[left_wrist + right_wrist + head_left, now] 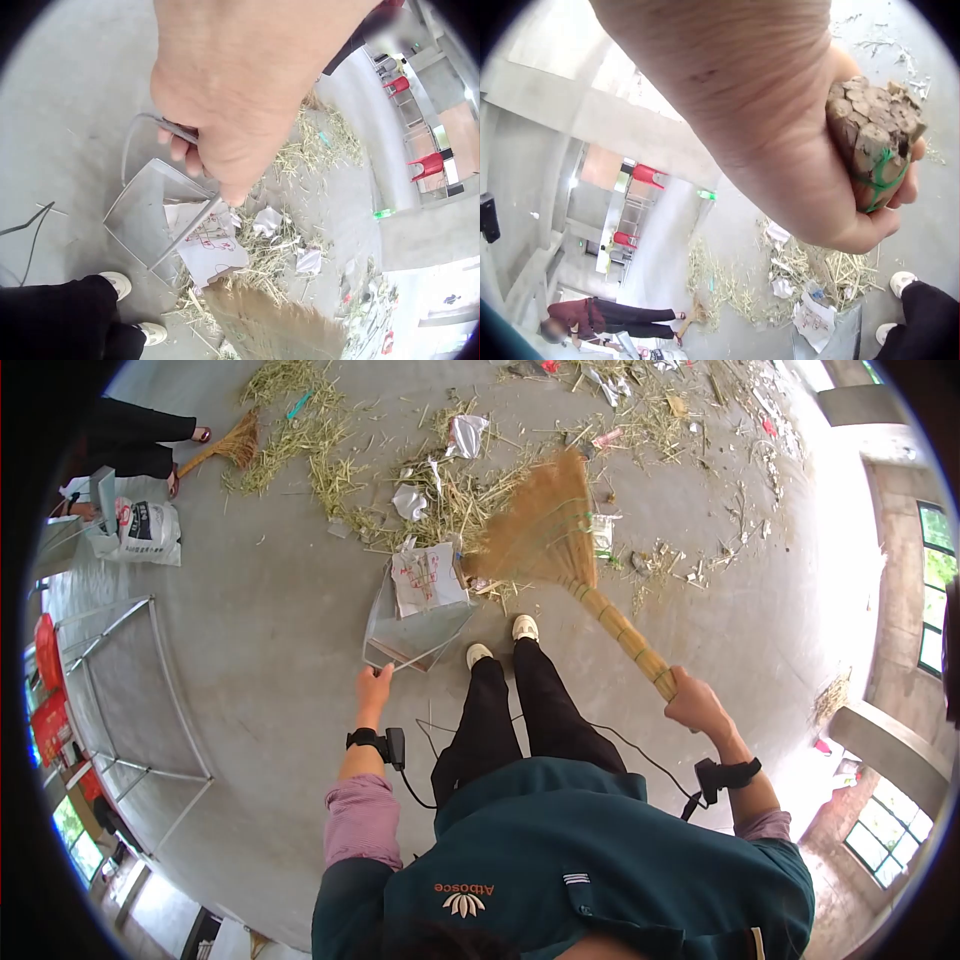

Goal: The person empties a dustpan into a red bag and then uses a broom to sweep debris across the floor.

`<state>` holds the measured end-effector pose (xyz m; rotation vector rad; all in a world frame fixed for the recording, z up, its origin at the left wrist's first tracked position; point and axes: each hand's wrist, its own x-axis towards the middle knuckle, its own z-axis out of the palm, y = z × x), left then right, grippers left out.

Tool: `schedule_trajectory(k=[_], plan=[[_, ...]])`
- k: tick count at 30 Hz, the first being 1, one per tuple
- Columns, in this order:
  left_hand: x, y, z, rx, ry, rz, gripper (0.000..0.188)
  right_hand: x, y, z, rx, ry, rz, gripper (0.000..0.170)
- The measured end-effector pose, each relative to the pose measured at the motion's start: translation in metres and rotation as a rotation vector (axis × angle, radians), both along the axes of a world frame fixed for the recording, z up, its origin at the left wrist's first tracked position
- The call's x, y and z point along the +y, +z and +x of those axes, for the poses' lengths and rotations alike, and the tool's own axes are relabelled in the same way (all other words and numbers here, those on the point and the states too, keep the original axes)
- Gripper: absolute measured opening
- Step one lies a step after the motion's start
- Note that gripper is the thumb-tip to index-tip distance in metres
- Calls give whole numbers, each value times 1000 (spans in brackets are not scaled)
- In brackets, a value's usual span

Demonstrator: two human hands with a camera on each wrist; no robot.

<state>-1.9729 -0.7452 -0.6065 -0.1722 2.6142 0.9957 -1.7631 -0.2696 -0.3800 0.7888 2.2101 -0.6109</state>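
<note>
The right hand (697, 703) grips the handle of a straw broom (560, 530), its fan-shaped head over the straw beside the dustpan. In the right wrist view the right hand (802, 165) is curled round the handle's cut end (877, 127), bound with green string. The left hand (374, 688) holds the thin metal handle of a metal dustpan (380, 622); in the left wrist view the left hand's (225, 97) fingers curl round that handle (187, 234). A sheet of paper with red marks (425, 578) lies in the dustpan, whose front edge meets a straw pile (465, 505).
Straw and scraps (330, 470) are strewn across the grey floor. At the upper left another person stands by a second broom (235, 442) and a white sack (145, 532). A metal frame (165, 660) stands at the left; a thin cable (640, 752) hangs near the legs.
</note>
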Motion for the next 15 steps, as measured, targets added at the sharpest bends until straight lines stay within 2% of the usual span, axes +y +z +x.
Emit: schedule_trajectory(k=[1,2,3,5,7,10,12,13,15], plan=[[0,-2,2,2,-2,-19,40,3,1,-1,9,-99,-45,40],[0,-5,3,2,-2,-20,40,10,-17,3,125,-78,-49,42],[-1,-8,4,0,-3,-17,40,16,-34,7,126,-77,-50,42],[-1,-10,6,-2,-4,-15,41,18,-50,-9,183,-201,-140,40],[2,-11,6,-38,6,-15,41,20,-88,-28,224,-225,-156,38],[12,-2,10,-26,-17,-50,41,9,-116,-62,212,-234,-160,38],[20,-2,15,-29,-3,-35,41,9,-141,-70,153,-111,-48,37],[21,-4,16,-30,12,-16,41,5,-140,-69,152,-111,-50,37],[20,-6,16,-45,29,14,40,-3,-137,-60,58,53,-37,36]])
